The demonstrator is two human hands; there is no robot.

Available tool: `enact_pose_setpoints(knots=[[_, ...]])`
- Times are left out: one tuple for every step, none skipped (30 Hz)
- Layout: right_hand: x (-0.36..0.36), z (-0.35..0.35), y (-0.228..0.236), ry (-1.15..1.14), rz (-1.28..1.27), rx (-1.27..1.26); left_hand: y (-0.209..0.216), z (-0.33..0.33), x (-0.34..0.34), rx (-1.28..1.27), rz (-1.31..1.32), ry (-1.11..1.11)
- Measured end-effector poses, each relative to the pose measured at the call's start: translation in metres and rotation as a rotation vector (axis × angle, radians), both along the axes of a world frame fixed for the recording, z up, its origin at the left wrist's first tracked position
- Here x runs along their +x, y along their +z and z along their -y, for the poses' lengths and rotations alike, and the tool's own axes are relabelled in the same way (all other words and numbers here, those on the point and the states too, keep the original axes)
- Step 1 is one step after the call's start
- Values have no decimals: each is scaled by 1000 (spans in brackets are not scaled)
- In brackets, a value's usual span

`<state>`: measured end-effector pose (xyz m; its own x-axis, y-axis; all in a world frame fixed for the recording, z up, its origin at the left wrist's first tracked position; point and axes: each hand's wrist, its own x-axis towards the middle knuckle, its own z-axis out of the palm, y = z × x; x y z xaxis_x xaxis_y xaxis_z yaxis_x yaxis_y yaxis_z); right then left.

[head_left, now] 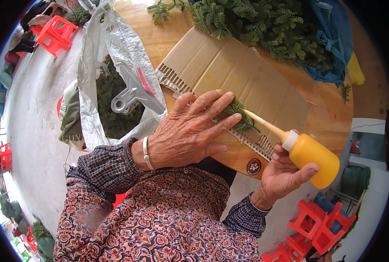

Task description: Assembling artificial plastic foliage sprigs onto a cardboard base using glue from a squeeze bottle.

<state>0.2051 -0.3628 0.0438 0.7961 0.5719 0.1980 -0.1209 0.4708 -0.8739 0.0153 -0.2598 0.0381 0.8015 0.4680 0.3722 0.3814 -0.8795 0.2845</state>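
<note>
My left hand (188, 129), with a pale bracelet at the wrist, reaches over the near edge of a flattened cardboard piece (255, 78). Its outstretched fingers hold a small green fir sprig (238, 114) down against the cardboard, hiding part of it. The fingers of my right hand (284, 172) are wrapped round a yellow squeeze bottle (314, 159) with a white collar and a long pale nozzle. The bottle is tilted, and its nozzle tip is at the sprig, close to my left fingers.
A fir branch pile (264, 26) with blue plastic (334, 43) covers the table's (330, 105) far side. At left, a large metal clip (135, 94) grips a whitish sack (89, 100) with greenery inside. Red stools (57, 35) stand on the floor at far left and lower right.
</note>
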Motion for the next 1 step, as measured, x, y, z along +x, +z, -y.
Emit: enact_pose_setpoints(knots=[[0, -1, 0, -4, 14, -5, 0, 0, 0, 0, -1, 4]])
